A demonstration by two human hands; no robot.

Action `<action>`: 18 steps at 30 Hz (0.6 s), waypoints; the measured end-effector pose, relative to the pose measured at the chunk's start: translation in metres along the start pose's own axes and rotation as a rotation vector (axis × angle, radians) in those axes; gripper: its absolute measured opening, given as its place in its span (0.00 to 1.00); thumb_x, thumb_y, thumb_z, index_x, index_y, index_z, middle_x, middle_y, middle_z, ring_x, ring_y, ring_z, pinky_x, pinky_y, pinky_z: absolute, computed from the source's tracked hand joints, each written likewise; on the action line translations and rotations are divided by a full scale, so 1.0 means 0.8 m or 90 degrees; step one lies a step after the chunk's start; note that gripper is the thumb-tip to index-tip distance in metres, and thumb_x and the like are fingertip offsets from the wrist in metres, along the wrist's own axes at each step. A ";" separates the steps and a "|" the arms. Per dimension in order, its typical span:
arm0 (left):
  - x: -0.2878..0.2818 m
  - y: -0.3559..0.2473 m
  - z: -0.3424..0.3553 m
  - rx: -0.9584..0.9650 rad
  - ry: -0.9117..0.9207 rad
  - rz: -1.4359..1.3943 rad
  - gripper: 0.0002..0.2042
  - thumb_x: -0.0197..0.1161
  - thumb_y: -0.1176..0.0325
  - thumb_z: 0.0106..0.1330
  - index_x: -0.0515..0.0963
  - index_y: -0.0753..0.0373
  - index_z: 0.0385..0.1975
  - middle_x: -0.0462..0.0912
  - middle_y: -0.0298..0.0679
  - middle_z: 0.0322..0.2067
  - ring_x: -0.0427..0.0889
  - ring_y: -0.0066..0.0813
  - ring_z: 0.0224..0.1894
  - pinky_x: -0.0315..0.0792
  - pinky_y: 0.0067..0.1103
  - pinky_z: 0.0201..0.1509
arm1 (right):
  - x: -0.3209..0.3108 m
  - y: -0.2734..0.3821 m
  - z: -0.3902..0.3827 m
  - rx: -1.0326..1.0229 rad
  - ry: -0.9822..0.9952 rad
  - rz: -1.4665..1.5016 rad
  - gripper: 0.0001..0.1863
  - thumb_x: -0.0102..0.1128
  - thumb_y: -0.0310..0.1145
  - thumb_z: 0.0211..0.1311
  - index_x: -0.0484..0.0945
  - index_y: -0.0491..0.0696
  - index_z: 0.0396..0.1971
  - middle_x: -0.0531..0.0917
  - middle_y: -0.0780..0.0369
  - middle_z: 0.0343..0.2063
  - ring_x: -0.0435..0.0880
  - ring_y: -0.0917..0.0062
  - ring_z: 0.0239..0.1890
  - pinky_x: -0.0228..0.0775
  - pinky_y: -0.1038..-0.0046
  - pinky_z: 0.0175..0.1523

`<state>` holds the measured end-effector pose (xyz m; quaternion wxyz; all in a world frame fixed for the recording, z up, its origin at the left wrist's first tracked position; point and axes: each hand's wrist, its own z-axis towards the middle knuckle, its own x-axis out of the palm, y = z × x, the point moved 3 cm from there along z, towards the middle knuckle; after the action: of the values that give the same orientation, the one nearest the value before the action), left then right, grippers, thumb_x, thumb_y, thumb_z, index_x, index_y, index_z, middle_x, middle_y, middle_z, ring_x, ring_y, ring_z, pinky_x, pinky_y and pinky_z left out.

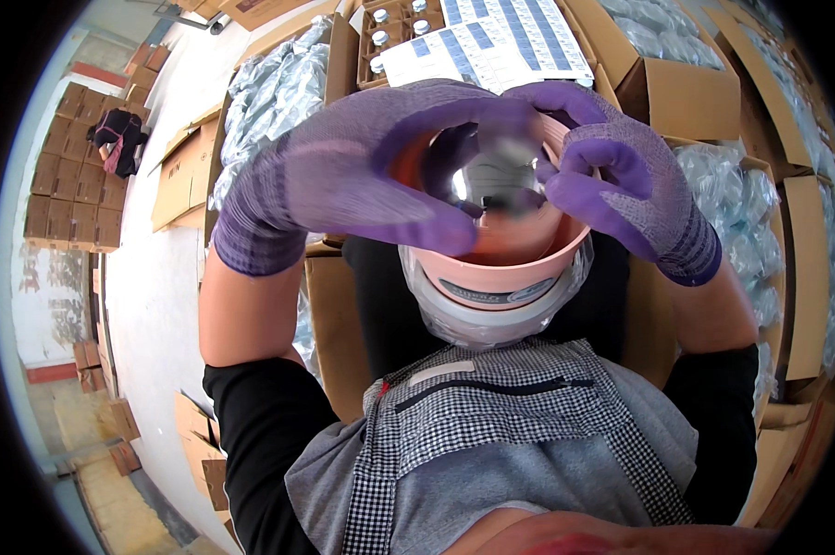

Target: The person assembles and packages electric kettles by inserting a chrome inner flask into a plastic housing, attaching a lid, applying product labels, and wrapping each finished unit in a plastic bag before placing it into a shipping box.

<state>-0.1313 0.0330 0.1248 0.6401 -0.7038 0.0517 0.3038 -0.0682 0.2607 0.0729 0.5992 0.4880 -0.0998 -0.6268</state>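
Both my hands wear purple-grey gloves at a pink round container (pixel 463 282) with a white lower band, wrapped in clear plastic, near my lap. Inside it is a smaller pink piece (pixel 519 236) with a shiny, mirror-like metal surface (pixel 480 180). My left hand (pixel 371 176) curves around the left and top of this inner piece, its thumb low by the near rim and its fingertips blurred. My right hand (pixel 621 185) has curled fingers pinching the inner piece’s pink rim on the right.
Open boxes of plastic-bagged items (pixel 269 111) flank me. At the back stands a divided box with white-capped bottles (pixel 380 42), partly under printed sheets (pixel 491 46). At far left a person (pixel 117 139) in dark clothes bends beside stacked cartons (pixel 66 176).
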 end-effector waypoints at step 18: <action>-0.013 0.057 -0.015 0.087 -0.311 -0.116 0.29 0.50 0.49 0.73 0.73 0.71 0.61 0.78 0.51 0.58 0.78 0.41 0.58 0.67 0.35 0.66 | 0.058 -0.367 0.045 0.483 0.367 -0.565 0.39 0.66 0.50 0.56 0.67 0.59 0.69 0.70 0.49 0.65 0.77 0.55 0.62 0.71 0.58 0.66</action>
<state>-0.1566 0.0107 0.0904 0.7042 -0.5665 -0.1475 0.4019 -0.2777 0.2816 -0.1405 0.0722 0.8093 0.0614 -0.5797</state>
